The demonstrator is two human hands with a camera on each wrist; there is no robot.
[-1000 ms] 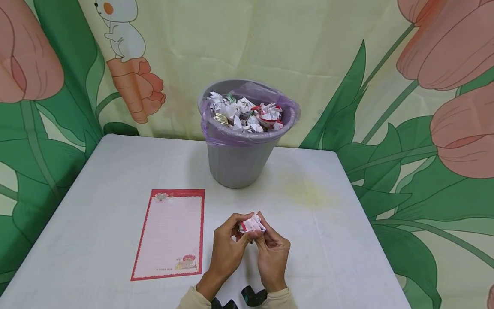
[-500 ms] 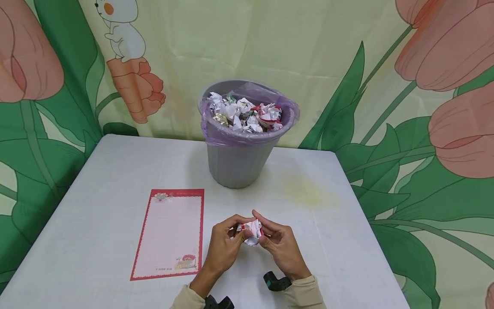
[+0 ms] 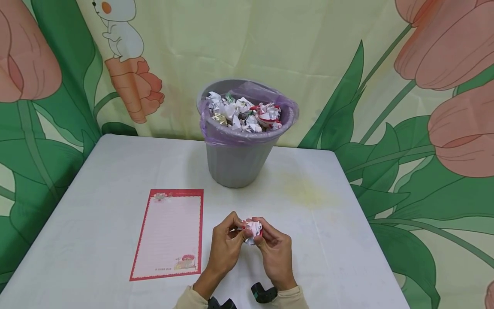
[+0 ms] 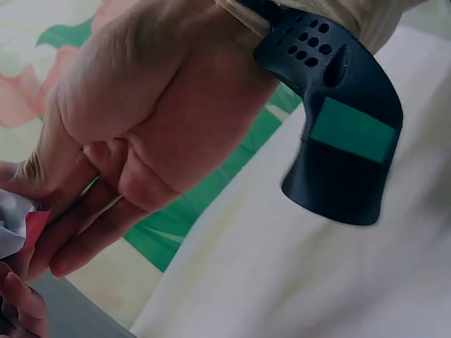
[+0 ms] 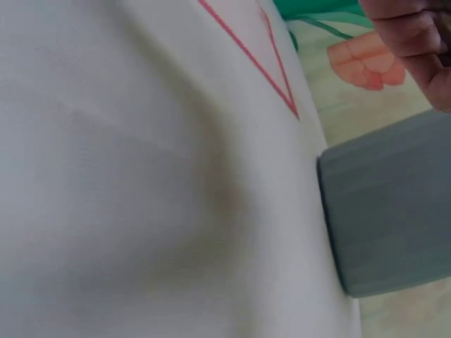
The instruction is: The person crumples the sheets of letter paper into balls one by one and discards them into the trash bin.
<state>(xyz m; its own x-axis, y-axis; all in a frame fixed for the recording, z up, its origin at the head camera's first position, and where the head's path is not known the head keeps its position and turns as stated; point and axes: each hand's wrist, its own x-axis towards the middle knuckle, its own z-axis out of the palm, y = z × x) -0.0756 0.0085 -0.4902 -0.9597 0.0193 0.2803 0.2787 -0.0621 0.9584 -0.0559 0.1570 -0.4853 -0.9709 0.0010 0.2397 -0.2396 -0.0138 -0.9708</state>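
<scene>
The right hand [image 3: 277, 253] has swung inward at the wrist, nearer the left hand [image 3: 225, 244], since half a second ago; thumbs and fingers of both pinch a crumpled paper [image 3: 253, 228] between them over the white table [image 3: 328, 244]. A red-bordered sheet [image 3: 167, 236] lies flat to the left; beyond stands a grey bin [image 3: 236, 165] heaped with crumpled scraps [image 3: 247, 115]

Table [image 3: 343, 257]: white-topped, marked by a yellowish stain [image 3: 305, 193], softly lit | behind table: pale-yellow backdrop [image 3: 301, 43] is hung (faint creases are shown) | beyond table's far-left corner: white cartoon animal [image 3: 125, 40] is printed above carrot [image 3: 125, 88] | table flanked by printed tulips [image 3: 463, 133], leaves [image 3: 428, 201]
</scene>
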